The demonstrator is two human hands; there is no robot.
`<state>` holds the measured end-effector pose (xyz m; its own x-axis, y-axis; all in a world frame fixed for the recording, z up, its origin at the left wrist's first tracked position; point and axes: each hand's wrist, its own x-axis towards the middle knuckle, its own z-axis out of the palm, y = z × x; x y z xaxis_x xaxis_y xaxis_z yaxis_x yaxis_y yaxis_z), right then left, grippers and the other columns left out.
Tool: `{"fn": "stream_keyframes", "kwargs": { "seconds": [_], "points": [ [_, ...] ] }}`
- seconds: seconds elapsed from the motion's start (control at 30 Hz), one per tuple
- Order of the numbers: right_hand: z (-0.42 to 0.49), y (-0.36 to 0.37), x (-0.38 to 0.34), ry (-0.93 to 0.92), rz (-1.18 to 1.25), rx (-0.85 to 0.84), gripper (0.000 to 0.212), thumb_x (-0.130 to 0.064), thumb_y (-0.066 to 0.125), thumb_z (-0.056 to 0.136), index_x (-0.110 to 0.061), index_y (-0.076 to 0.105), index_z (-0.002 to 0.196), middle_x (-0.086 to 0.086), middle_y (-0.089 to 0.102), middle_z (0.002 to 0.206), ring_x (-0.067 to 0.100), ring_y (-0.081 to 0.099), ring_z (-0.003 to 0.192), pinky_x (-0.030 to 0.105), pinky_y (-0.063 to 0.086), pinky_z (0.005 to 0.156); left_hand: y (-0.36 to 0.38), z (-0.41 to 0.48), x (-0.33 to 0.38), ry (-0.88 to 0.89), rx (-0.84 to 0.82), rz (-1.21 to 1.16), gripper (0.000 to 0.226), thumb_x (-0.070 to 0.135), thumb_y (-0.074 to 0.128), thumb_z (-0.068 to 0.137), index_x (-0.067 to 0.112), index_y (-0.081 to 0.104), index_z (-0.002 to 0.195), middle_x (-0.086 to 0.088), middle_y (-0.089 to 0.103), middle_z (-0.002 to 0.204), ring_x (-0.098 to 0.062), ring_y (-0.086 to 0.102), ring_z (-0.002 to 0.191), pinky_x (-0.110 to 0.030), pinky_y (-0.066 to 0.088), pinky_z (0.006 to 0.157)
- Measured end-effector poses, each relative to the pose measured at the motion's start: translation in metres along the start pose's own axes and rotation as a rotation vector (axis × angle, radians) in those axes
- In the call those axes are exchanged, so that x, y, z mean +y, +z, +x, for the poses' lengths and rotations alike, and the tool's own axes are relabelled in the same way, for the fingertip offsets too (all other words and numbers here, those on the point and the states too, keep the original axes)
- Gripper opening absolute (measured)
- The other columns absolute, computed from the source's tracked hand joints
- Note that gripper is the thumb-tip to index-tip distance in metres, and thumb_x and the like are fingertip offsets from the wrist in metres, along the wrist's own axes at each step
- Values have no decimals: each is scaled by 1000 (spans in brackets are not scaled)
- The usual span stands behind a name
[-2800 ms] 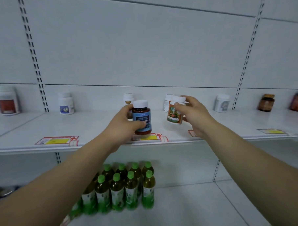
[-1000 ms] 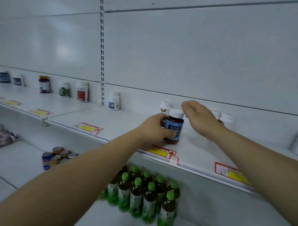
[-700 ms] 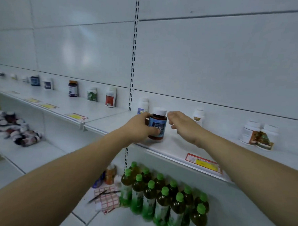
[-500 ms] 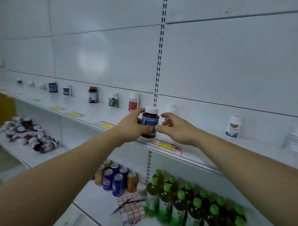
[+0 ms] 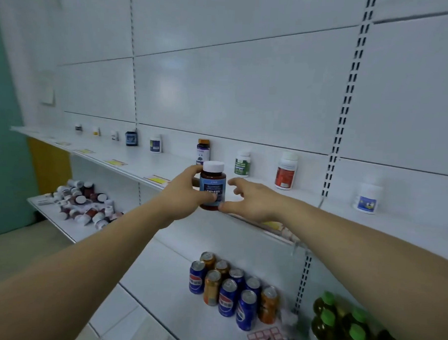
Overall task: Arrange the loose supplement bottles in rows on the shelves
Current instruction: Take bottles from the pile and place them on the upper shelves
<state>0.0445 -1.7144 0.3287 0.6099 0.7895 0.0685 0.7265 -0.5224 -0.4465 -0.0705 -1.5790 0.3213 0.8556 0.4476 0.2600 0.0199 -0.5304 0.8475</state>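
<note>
My left hand (image 5: 184,191) grips a brown supplement bottle (image 5: 212,186) with a white cap and a blue label, held upright in front of the upper shelf (image 5: 177,165). My right hand (image 5: 250,199) is just right of it, thumb by the bottle's lower edge, fingers spread and holding nothing. Single bottles stand spaced along the back of the shelf: a dark purple-labelled one (image 5: 203,149), a green-labelled one (image 5: 242,164), a red-labelled one (image 5: 285,171) and a white one (image 5: 366,199). A heap of loose bottles (image 5: 84,206) lies on the lower shelf at the left.
Drink cans (image 5: 229,288) stand on the bottom shelf below my hands, with green-capped bottles (image 5: 339,326) to their right. Yellow price tags (image 5: 157,179) line the shelf's front edge. More small bottles (image 5: 131,138) stand further left on the upper shelf.
The view has swung left along the shelf with the blue-labelled bottle still in my left hand. My right hand let go of the orange-labelled bottle and came beside this one.
</note>
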Motion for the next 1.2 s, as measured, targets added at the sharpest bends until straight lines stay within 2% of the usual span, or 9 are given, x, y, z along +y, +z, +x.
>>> {"fn": "stream_keyframes", "kwargs": {
  "seconds": [0.3,0.5,0.67,0.8,0.87,0.97,1.0,1.1,1.2],
  "points": [
    [148,31,-50,-79,-136,-123,85,-66,50,85,-23,21,151,3,31,154,22,38,136,33,32,107,-88,98,-75,-38,100,48,53,10,69,82,27,41,124,2,56,110,-17,59,99,-36,46,89],
    [243,62,-94,-90,-203,-191,87,-73,42,84,-23,21,151,3,28,156,23,34,138,36,29,110,-156,158,-126,-52,120,123,55,11,69,82,25,39,126,5,54,104,-10,57,90,-23,42,74],
    [321,92,-134,-67,-271,-195,81,-70,41,87,-24,21,151,2,24,157,21,28,141,37,23,115,-224,215,-182,-69,100,149,59,9,70,81,21,40,130,0,55,113,-20,57,101,-35,43,86],
    [388,125,-172,5,-253,-163,81,-73,37,86,-25,23,151,2,22,158,22,26,142,38,22,115,-284,264,-235,-27,75,141,57,8,70,80,18,42,128,0,54,115,-21,55,106,-38,43,95],
    [419,139,-192,56,-229,-153,83,-75,35,85,-25,23,151,2,22,158,22,26,142,39,23,115,-312,288,-260,-12,40,133,56,7,70,80,21,40,125,0,54,112,-22,57,102,-37,45,91],
    [462,154,-220,127,-204,-133,81,-74,32,87,-25,23,151,2,24,157,24,29,141,41,24,114,-347,322,-291,6,-36,101,66,3,66,82,33,30,127,1,53,104,-20,60,89,-27,49,71],
    [475,158,-228,153,-204,-134,81,-74,31,87,-25,22,151,2,23,158,25,29,141,42,24,114,-356,333,-299,10,-57,103,69,2,65,82,35,28,130,1,52,104,-20,60,89,-27,49,70],
    [512,169,-240,220,-266,-177,85,-78,27,84,-27,17,152,3,16,159,26,21,144,44,19,116,-377,368,-322,19,-104,133,78,2,65,82,34,25,140,-6,50,116,-25,59,101,-38,49,90],
    [542,181,-242,259,-347,-187,91,-84,24,80,-31,11,152,3,7,161,26,9,147,51,10,117,-387,401,-337,47,-144,147,78,3,65,82,34,25,140,-5,50,116,-26,60,101,-40,49,92]
  ]
}}
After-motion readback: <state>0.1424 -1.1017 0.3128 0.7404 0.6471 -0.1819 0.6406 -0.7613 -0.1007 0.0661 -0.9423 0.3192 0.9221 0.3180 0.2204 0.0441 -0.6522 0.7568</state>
